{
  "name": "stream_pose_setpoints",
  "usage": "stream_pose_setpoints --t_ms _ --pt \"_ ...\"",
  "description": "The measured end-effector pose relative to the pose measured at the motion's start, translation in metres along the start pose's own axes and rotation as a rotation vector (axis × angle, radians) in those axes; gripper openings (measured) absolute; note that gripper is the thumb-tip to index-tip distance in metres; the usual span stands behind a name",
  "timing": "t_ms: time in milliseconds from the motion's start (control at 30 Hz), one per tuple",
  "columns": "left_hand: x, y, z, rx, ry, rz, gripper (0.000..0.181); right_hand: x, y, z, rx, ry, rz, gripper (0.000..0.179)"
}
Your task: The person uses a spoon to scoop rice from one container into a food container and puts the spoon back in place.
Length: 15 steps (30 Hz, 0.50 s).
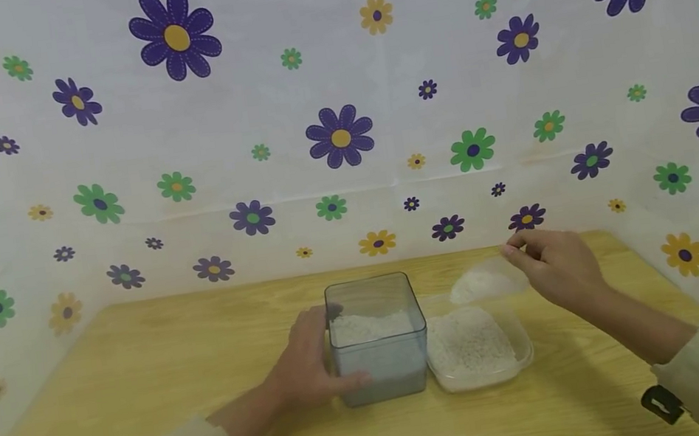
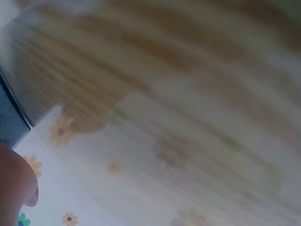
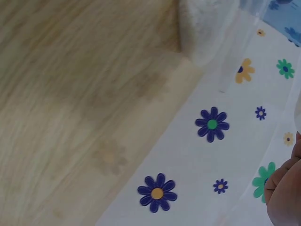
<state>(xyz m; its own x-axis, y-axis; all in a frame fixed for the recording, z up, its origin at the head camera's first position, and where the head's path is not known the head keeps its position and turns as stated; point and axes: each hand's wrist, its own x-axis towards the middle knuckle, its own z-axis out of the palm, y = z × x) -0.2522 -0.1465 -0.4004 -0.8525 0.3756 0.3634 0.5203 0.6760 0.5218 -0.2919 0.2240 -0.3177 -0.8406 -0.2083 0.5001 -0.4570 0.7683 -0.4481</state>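
My left hand (image 1: 306, 362) grips the left side of a grey see-through square canister (image 1: 385, 373), thumb along the front and fingers toward the back. White grains (image 1: 365, 327) like rice lie inside it. Only a fingertip beside the canister shows in the left wrist view. Up to the right, my right hand (image 1: 561, 270) pinches the end of a translucent plastic scoop (image 1: 498, 275) with white grains in it. The scoop is above the back of a clear plastic tub (image 1: 524, 353), which holds a heap of the same grains (image 1: 471, 342) right beside the canister.
Everything stands on a wood-grain table (image 1: 208, 357). A white sheet (image 1: 265, 96) printed with purple, green and yellow flowers rises behind the table and along both sides. A dark strap piece (image 1: 662, 403) sticks out by the right sleeve.
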Motion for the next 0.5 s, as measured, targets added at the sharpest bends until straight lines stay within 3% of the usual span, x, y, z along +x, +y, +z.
stream_pose_setpoints --t_ms 267,500 --pt "-0.002 -0.002 0.000 0.007 -0.010 -0.017 0.096 -0.013 0.021 0.004 -0.084 -0.049 -0.179 0.010" --pt "-0.002 -0.003 0.000 0.009 -0.006 -0.010 0.097 -0.020 0.035 0.008 -0.154 -0.018 -0.330 0.005"
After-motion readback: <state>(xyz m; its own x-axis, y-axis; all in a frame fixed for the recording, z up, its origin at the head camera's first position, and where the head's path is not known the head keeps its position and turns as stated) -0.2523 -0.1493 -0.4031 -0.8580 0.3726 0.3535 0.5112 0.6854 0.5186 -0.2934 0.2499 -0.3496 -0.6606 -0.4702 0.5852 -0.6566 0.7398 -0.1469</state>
